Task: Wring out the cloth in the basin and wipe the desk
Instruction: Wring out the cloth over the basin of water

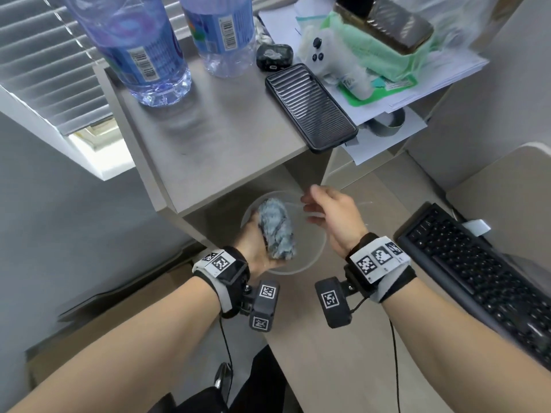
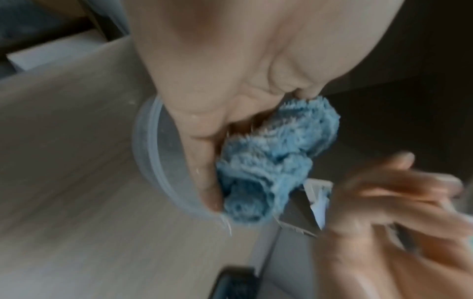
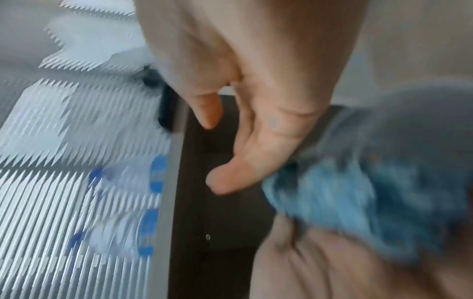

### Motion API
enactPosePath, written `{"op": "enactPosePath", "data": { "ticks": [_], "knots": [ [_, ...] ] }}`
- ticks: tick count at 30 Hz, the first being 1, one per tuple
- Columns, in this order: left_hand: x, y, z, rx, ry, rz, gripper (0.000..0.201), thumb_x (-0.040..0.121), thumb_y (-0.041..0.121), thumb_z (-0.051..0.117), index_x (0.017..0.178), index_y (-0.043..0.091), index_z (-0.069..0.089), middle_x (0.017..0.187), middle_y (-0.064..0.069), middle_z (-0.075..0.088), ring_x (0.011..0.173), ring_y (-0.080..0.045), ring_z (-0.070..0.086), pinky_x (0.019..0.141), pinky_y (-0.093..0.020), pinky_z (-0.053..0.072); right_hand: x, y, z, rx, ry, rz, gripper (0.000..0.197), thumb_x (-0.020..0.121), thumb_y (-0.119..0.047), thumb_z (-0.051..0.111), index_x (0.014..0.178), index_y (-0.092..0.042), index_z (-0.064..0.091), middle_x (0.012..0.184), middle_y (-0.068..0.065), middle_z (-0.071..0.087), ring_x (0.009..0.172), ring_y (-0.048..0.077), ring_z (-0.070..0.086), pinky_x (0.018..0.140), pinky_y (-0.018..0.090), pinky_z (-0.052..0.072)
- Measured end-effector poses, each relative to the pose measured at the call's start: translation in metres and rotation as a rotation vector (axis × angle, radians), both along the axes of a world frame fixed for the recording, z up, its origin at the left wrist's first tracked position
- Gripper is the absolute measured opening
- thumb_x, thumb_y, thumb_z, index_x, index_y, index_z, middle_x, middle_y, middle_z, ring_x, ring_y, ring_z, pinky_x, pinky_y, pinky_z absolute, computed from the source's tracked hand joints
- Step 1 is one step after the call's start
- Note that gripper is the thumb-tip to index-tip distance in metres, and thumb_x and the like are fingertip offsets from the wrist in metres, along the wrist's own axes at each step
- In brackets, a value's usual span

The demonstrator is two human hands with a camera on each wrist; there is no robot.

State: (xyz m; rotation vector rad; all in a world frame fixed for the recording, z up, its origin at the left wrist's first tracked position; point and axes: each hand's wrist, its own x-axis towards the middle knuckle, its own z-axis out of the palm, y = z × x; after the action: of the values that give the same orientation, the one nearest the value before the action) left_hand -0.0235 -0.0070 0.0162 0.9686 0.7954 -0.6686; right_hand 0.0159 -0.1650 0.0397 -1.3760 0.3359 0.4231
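Blue terry cloth (image 1: 277,231), soft, wet and likely heavy with water, lies bunched in the cupped left hand (image 1: 253,245) over the clear basin (image 1: 313,254); the right hand (image 1: 331,216), fingers apart and empty, should grasp its free far end.

I see a fluffy blue cloth (image 1: 276,231), twisted into a fat roll, lying in my left hand (image 1: 253,244) over the clear round basin (image 1: 316,254) on the surface (image 1: 328,338).
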Motion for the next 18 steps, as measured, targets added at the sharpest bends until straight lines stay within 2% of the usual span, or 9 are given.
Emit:
{"op": "enactPosePath", "data": {
  "ticks": [2, 4, 6, 8, 10, 12, 13, 15, 18],
  "knots": [
    [-0.007, -0.003, 0.004, -0.072, -0.037, -0.066, 0.075, 0.094, 0.070, 0.021, 0.133, 0.018, 0.058, 0.122, -0.013, 0.068, 0.108, -0.031, 0.066, 0.091, -0.052, 0.052, -0.008, 0.000, 0.006, 0.260, 0.126, 0.014, 0.028, 0.101, -0.030, 0.048, 0.096, -0.007, 0.063, 0.083, 0.012, 0.067, 0.065, 0.023, 0.064, 0.055, 0.027, 0.054],
    [-0.011, -0.012, 0.009, -0.163, -0.069, -0.102, 0.071, 0.096, 0.066, 0.020, 0.128, 0.018, 0.061, 0.129, -0.014, 0.064, 0.120, -0.032, 0.060, 0.103, -0.057, 0.043, -0.016, 0.008, 0.005, 0.398, 0.266, 0.064, 0.033, 0.103, -0.031, 0.043, 0.096, -0.005, 0.062, 0.068, 0.009, 0.067, 0.049, 0.017, 0.063, 0.042, 0.023, 0.051],
    [-0.012, -0.017, 0.011, -0.187, -0.073, -0.072, 0.065, 0.099, 0.061, 0.020, 0.120, 0.018, 0.064, 0.130, -0.014, 0.060, 0.121, -0.031, 0.057, 0.107, -0.053, 0.040, -0.021, 0.013, -0.001, 0.410, 0.307, 0.082, 0.032, 0.104, -0.028, 0.039, 0.093, -0.006, 0.060, 0.059, 0.007, 0.066, 0.041, 0.015, 0.061, 0.036, 0.022, 0.049],
    [-0.012, -0.014, 0.013, -0.157, -0.091, -0.103, 0.061, 0.099, 0.058, 0.021, 0.114, 0.021, 0.066, 0.120, -0.013, 0.064, 0.109, -0.027, 0.061, 0.102, -0.047, 0.045, -0.022, 0.010, -0.006, 0.282, 0.289, 0.092, 0.030, 0.104, -0.028, 0.041, 0.094, -0.006, 0.059, 0.060, 0.009, 0.066, 0.039, 0.016, 0.060, 0.035, 0.022, 0.048],
    [-0.012, -0.009, 0.013, -0.115, -0.085, -0.157, 0.060, 0.098, 0.061, 0.022, 0.118, 0.023, 0.064, 0.118, -0.010, 0.067, 0.106, -0.027, 0.064, 0.098, -0.049, 0.047, -0.023, -0.002, -0.008, 0.061, 0.215, 0.089, 0.029, 0.102, -0.030, 0.047, 0.101, -0.004, 0.058, 0.071, 0.012, 0.068, 0.044, 0.019, 0.061, 0.040, 0.024, 0.050],
    [-0.012, -0.009, 0.012, -0.082, -0.079, -0.154, 0.060, 0.099, 0.060, 0.025, 0.130, 0.019, 0.056, 0.124, -0.011, 0.066, 0.113, -0.029, 0.063, 0.097, -0.051, 0.049, -0.029, -0.012, -0.010, -0.078, 0.139, 0.102, 0.031, 0.098, -0.033, 0.055, 0.112, -0.006, 0.058, 0.092, 0.014, 0.068, 0.063, 0.021, 0.065, 0.054, 0.031, 0.058],
    [-0.012, -0.012, 0.013, -0.061, -0.085, -0.157, 0.061, 0.099, 0.059, 0.028, 0.134, 0.016, 0.054, 0.126, -0.012, 0.065, 0.115, -0.030, 0.063, 0.097, -0.050, 0.050, -0.034, -0.014, -0.011, -0.116, 0.118, 0.136, 0.031, 0.096, -0.035, 0.058, 0.115, -0.010, 0.059, 0.102, 0.012, 0.068, 0.077, 0.021, 0.067, 0.066, 0.037, 0.061],
    [-0.014, -0.023, 0.018, -0.032, -0.101, -0.230, 0.063, 0.099, 0.059, 0.030, 0.137, 0.015, 0.052, 0.131, -0.011, 0.062, 0.116, -0.028, 0.062, 0.098, -0.047, 0.049, -0.045, -0.015, -0.014, -0.131, 0.094, 0.196, 0.028, 0.094, -0.033, 0.061, 0.118, -0.019, 0.059, 0.113, 0.006, 0.068, 0.099, 0.021, 0.068, 0.086, 0.045, 0.058],
    [-0.015, -0.037, 0.028, -0.041, -0.078, -0.387, 0.073, 0.097, 0.066, 0.020, 0.141, 0.014, 0.046, 0.139, -0.007, 0.054, 0.124, -0.024, 0.052, 0.106, -0.043, 0.038, -0.052, -0.028, -0.021, -0.100, 0.157, 0.108, 0.028, 0.097, -0.026, 0.057, 0.124, -0.018, 0.056, 0.120, 0.010, 0.067, 0.106, 0.024, 0.066, 0.097, 0.049, 0.051]
  ]
}}
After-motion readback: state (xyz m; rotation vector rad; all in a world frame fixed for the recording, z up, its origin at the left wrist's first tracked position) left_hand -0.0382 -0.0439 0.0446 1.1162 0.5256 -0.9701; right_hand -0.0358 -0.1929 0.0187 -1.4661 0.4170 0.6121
